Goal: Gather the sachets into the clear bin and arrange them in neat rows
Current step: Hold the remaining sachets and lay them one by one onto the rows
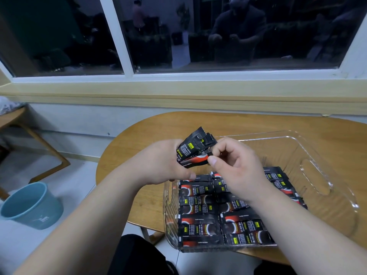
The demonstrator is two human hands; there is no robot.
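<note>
Sachet bundle (195, 147) was raised by the clear bin's (278, 151) left side, with the left hand (160, 163) curled round it as the feed stock. Right hand (236, 165) pinched one sachet's end, likely peeling it off for placing. Laid rows (200, 205) filled the near half. The far half toward the handle cutout (315, 177) was bare, so room to continue.

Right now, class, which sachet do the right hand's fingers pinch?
The bottom sachet of the bundle gripped by the left hand: the right hand pinches its end, while the rowed sachets lie flat in the clear bin.
</note>
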